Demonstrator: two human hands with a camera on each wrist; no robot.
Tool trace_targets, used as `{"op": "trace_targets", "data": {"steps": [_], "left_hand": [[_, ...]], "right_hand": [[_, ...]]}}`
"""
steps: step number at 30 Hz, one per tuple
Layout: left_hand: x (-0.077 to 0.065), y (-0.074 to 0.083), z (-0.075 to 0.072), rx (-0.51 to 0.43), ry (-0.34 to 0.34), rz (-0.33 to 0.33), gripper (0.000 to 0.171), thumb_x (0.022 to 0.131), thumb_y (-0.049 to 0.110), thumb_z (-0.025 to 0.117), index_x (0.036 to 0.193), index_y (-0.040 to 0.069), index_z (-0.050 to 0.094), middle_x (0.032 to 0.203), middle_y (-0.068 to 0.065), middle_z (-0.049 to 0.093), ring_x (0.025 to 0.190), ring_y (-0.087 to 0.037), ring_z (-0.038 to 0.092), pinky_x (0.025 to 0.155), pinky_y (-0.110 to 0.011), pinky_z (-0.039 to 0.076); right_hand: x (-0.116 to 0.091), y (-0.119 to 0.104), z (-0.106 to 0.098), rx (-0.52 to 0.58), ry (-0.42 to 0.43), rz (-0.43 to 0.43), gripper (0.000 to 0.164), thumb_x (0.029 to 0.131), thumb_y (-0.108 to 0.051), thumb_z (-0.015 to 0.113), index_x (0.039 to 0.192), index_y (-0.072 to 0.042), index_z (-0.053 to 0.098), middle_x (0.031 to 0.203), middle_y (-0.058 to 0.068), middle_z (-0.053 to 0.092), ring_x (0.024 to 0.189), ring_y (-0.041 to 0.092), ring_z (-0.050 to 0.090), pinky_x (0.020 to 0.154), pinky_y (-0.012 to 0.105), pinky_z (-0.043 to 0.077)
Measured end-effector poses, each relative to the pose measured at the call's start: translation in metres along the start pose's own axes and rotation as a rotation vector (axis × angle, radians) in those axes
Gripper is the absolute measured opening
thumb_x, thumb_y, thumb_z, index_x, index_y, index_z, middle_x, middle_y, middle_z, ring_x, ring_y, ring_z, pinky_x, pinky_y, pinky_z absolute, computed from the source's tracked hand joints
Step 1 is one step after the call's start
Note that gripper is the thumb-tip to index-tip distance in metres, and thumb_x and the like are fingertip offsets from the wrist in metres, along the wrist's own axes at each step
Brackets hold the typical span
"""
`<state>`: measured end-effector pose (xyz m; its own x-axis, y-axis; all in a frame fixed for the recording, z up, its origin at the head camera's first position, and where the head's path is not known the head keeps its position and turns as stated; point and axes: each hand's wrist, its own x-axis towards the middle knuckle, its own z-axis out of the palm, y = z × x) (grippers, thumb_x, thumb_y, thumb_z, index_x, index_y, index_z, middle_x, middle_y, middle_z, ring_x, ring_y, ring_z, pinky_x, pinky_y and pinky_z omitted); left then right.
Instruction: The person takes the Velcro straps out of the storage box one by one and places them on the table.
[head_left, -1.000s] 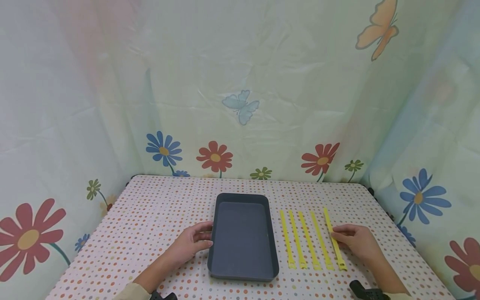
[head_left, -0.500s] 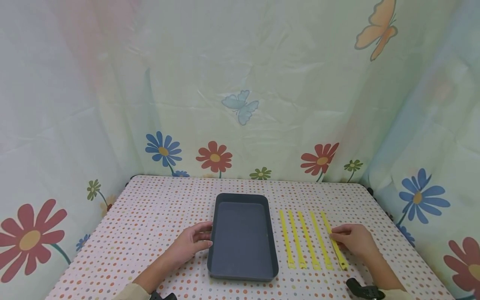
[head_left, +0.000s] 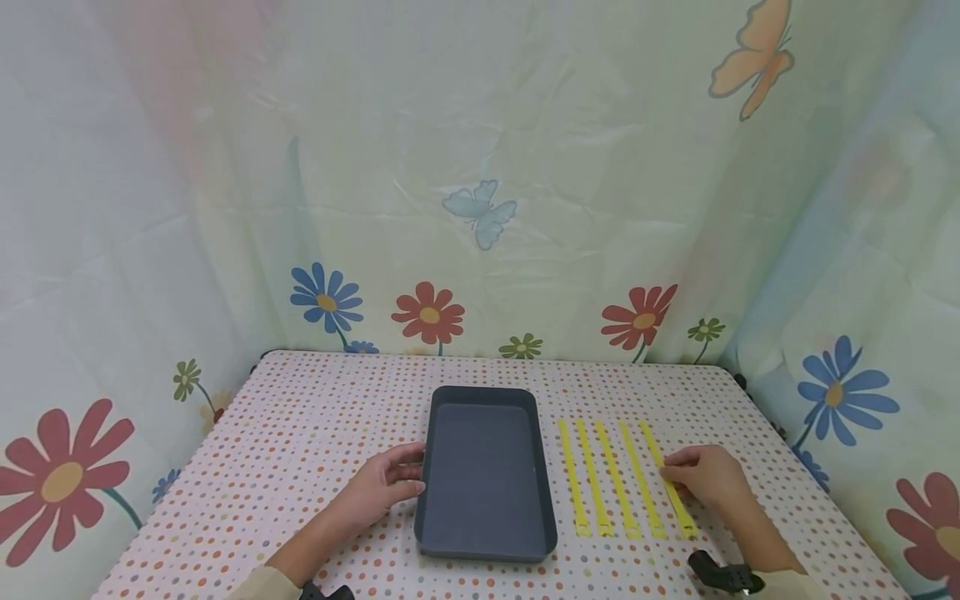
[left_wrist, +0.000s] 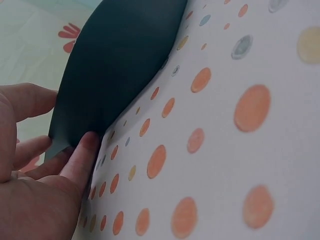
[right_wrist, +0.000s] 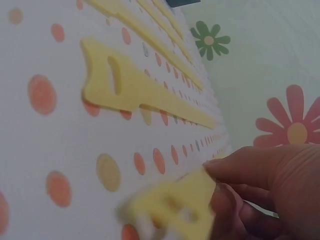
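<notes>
A dark grey rectangular tray (head_left: 487,483) lies in the middle of the head view. My left hand (head_left: 382,483) is at its left side, fingertips touching the outer wall; the left wrist view shows the tray's dark wall (left_wrist: 120,65) against these fingers. To the right of the tray, several yellow cable straps with slotted ends lie side by side, one strap (head_left: 572,479) nearest the tray. My right hand (head_left: 708,479) pinches the rightmost strap (head_left: 679,508) between thumb and finger. In the right wrist view its slotted end (right_wrist: 192,192) tilts up and looks blurred, beside another strap (right_wrist: 130,85).
A dotted cloth covers the table (head_left: 337,400). Behind and at both sides hangs a curtain (head_left: 480,125) printed with flowers and butterflies. Each wrist wears a black device, such as the right wrist device (head_left: 723,575).
The rightmost strap has turned in my right hand: its far end swung left and its near end a little right. My left hand and the tray have stayed put.
</notes>
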<state>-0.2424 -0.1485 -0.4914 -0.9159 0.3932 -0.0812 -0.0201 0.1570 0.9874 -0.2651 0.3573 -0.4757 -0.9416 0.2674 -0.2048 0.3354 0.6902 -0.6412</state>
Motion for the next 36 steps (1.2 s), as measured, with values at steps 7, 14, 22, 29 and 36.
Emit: {"op": "trace_targets", "data": {"steps": [7, 14, 22, 29, 36], "left_hand": [[0.000, 0.000, 0.000, 0.005, -0.001, 0.017, 0.063, 0.098, 0.012, 0.069, 0.154, 0.003, 0.043, 0.154, -0.022, 0.048, 0.131, -0.031, 0.057, 0.099, -0.033, 0.057], [0.000, 0.000, 0.000, 0.012, -0.001, 0.019, 0.062, 0.098, 0.011, 0.069, 0.154, 0.003, 0.042, 0.154, -0.022, 0.047, 0.131, -0.032, 0.057, 0.100, -0.034, 0.057], [-0.001, -0.001, 0.001, 0.019, 0.005, 0.010, 0.063, 0.097, 0.011, 0.069, 0.154, 0.003, 0.042, 0.153, -0.023, 0.048, 0.131, -0.032, 0.057, 0.099, -0.034, 0.057], [-0.001, -0.002, 0.001, 0.018, 0.004, 0.008, 0.064, 0.098, 0.011, 0.069, 0.154, 0.002, 0.041, 0.153, -0.023, 0.048, 0.131, -0.032, 0.058, 0.099, -0.033, 0.057], [0.000, -0.001, 0.001, 0.041, 0.013, 0.013, 0.063, 0.097, 0.011, 0.069, 0.154, 0.003, 0.043, 0.153, -0.023, 0.049, 0.130, -0.032, 0.059, 0.099, -0.033, 0.058]], "right_hand": [[-0.003, -0.006, -0.002, -0.021, 0.008, -0.001, 0.023, 0.089, -0.013, 0.076, 0.103, 0.005, 0.072, 0.077, 0.007, 0.070, 0.067, 0.017, 0.062, 0.057, 0.030, 0.053], [-0.003, -0.009, -0.001, -0.026, 0.020, 0.017, 0.024, 0.089, -0.011, 0.077, 0.105, 0.006, 0.070, 0.082, 0.011, 0.070, 0.070, 0.018, 0.062, 0.057, 0.028, 0.051], [0.000, 0.000, 0.000, -0.024, 0.007, -0.013, 0.025, 0.089, -0.011, 0.076, 0.107, 0.007, 0.070, 0.084, 0.010, 0.071, 0.071, 0.018, 0.062, 0.058, 0.029, 0.052], [0.004, 0.004, 0.002, -0.018, -0.001, -0.011, 0.025, 0.089, -0.013, 0.077, 0.106, 0.005, 0.071, 0.086, 0.012, 0.069, 0.074, 0.020, 0.060, 0.060, 0.030, 0.051], [0.008, 0.009, 0.003, -0.015, -0.001, -0.005, 0.024, 0.089, -0.012, 0.076, 0.105, 0.004, 0.072, 0.086, 0.010, 0.070, 0.074, 0.019, 0.060, 0.060, 0.030, 0.051]]}}
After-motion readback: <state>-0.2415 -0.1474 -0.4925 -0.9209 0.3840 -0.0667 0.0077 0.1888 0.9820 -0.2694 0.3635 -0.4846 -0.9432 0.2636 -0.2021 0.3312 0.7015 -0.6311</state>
